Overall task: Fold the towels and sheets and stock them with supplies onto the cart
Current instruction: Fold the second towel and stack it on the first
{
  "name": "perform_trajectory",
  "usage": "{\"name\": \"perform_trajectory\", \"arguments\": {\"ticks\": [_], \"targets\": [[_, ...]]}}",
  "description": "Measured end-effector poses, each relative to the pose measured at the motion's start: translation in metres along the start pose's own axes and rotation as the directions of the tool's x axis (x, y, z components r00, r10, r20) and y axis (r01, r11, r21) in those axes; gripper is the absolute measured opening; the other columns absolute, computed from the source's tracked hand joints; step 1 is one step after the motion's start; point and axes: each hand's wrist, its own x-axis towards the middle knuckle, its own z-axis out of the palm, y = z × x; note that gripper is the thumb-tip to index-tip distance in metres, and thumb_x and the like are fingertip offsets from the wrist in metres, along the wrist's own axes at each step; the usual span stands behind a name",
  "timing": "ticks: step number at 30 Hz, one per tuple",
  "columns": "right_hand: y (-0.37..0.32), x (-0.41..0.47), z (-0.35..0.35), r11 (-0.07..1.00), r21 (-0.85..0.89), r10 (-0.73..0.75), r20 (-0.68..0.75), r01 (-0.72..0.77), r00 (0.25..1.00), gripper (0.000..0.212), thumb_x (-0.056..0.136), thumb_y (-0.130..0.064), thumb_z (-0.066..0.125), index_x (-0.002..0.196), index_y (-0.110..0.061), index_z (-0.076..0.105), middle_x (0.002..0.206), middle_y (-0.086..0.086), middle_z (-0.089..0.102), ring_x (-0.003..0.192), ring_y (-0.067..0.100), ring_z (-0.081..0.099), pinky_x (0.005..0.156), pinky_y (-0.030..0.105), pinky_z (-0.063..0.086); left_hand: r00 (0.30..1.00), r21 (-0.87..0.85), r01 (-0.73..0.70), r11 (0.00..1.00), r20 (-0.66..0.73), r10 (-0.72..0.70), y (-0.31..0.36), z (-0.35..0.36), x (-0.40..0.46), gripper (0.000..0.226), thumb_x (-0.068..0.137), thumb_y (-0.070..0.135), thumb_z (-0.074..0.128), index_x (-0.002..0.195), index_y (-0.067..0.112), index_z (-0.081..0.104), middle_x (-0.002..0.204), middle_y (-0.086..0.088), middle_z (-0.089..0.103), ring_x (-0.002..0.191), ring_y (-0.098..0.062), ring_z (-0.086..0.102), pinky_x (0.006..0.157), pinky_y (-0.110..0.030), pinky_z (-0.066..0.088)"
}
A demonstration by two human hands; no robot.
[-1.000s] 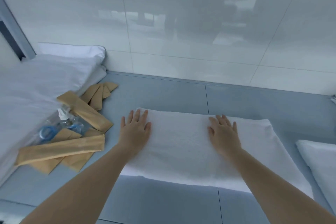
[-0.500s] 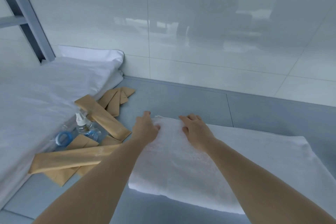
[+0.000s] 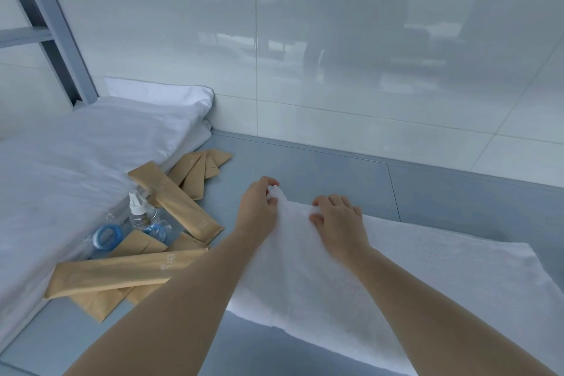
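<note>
Left hand [image 3: 259, 207] and right hand [image 3: 338, 217] both pinch the towel [image 3: 427, 278] end; best lifted evenly, edges matched, across the counter [image 3: 305, 168].

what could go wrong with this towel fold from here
Both hands pinch the white towel near one end: the left hand at the far corner, the right hand close beside it. With the rest unsupported, the fold may come out skewed or bunched. The tan packets and small bottles lie just beside the left hand, so a sweeping arm or towel edge might scatter them.
</note>
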Motion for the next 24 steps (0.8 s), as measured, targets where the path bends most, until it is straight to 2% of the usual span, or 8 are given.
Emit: {"name": "perform_trajectory", "arguments": {"ticks": [3, 6, 10, 12, 14, 16, 20, 24], "targets": [[-0.003, -0.008, -0.002, 0.998, -0.007, -0.06, -0.137, 0.059, 0.989, 0.033, 0.092, -0.023, 0.057, 0.125, -0.019, 0.057, 0.125, 0.004, 0.05, 0.118, 0.025, 0.044, 0.102, 0.037, 0.03, 0.999, 0.068, 0.022, 0.997, -0.033, -0.02, -0.002, 0.003, -0.003, 0.038, 0.09, -0.003, 0.044, 0.124, 0.01, 0.054, 0.108, -0.008, 0.051, 0.087, -0.019, 0.051, 0.064, -0.016, 0.031], [-0.007, -0.018, 0.0, 0.978, 0.067, -0.184, -0.153, 0.196, 0.971, 0.021, 0.092, -0.02, 0.055, 0.108, -0.013, 0.067, 0.112, 0.004, 0.059, 0.104, 0.027, 0.052, 0.094, 0.037, 0.041, 0.983, 0.279, -0.112, 0.954, -0.108, 0.147, 0.006, 0.0, -0.011, 0.039, 0.09, -0.001, 0.047, 0.126, 0.011, 0.055, 0.12, -0.006, 0.051, 0.101, -0.023, 0.05, 0.081, -0.029, 0.041], [-0.009, -0.023, 0.005, 0.976, 0.095, -0.196, -0.03, 0.198, 0.98, 0.03, 0.098, -0.028, 0.045, 0.117, -0.021, 0.067, 0.121, -0.005, 0.06, 0.114, 0.02, 0.049, 0.1, 0.029, 0.034, 0.966, 0.37, -0.251, 0.895, 0.163, 0.203, 0.018, 0.022, -0.044, 0.03, 0.096, 0.016, 0.04, 0.114, 0.013, 0.064, 0.12, -0.001, 0.059, 0.116, -0.024, 0.051, 0.094, -0.032, 0.038], [-0.005, -0.024, 0.005, 0.982, 0.082, -0.169, -0.004, 0.169, 0.986, 0.036, 0.1, -0.031, 0.041, 0.13, -0.024, 0.059, 0.136, -0.007, 0.054, 0.127, 0.016, 0.044, 0.109, 0.027, 0.027, 0.946, 0.496, -0.253, 0.83, 0.309, 0.104, 0.01, 0.032, -0.058, 0.046, 0.102, 0.031, 0.026, 0.144, 0.018, 0.041, 0.152, 0.002, 0.036, 0.143, -0.02, 0.024, 0.117, -0.033, 0.015], [0.006, -0.03, 0.004, 0.991, 0.035, -0.129, 0.043, 0.127, 0.991, 0.042, 0.102, -0.034, 0.034, 0.142, -0.027, 0.045, 0.149, -0.008, 0.041, 0.139, 0.01, 0.032, 0.117, 0.028, 0.015, 0.92, 0.589, -0.285, 0.756, 0.39, 0.043, 0.002, 0.03, -0.062, 0.057, 0.101, 0.046, 0.016, 0.154, 0.024, 0.011, 0.162, 0.008, 0.005, 0.149, -0.013, -0.003, 0.12, -0.039, -0.006], [0.021, -0.039, -0.003, 0.999, -0.023, -0.021, 0.095, 0.023, 0.995, 0.047, 0.103, -0.036, 0.028, 0.149, -0.026, 0.033, 0.156, -0.009, 0.029, 0.144, 0.007, 0.02, 0.119, 0.031, 0.007, 0.911, 0.617, -0.299, 0.728, 0.413, 0.024, 0.003, 0.025, -0.062, 0.061, 0.1, 0.052, 0.015, 0.154, 0.026, 0.005, 0.162, 0.006, -0.002, 0.148, -0.014, -0.009, 0.119, -0.042, -0.009], [0.035, -0.063, -0.025, 0.984, -0.098, 0.161, 0.114, -0.15, 0.98, 0.048, 0.104, -0.027, 0.025, 0.151, -0.016, 0.027, 0.159, -0.001, 0.022, 0.147, 0.012, 0.013, 0.119, 0.036, 0.002, 0.951, 0.683, -0.225, 0.695, 0.309, 0.004, 0.024, 0.017, -0.081, 0.05, 0.101, 0.036, 0.029, 0.147, 0.016, 0.033, 0.158, -0.007, 0.022, 0.147, -0.024, 0.014, 0.119, -0.043, 0.001], [0.005, -0.111, -0.026, 0.997, 0.078, -0.022, 0.093, 0.015, 0.995, 0.048, 0.101, -0.025, 0.032, 0.148, -0.014, 0.035, 0.157, -0.001, 0.028, 0.147, 0.011, 0.016, 0.118, 0.028, -0.002, 0.968, 0.582, -0.251, 0.774, 0.161, 0.193, 0.041, 0.022, -0.145, 0.034, 0.086, 0.032, 0.043, 0.103, 0.02, 0.07, 0.125, -0.011, 0.063, 0.115, -0.03, 0.057, 0.101, -0.048, 0.04]]}}
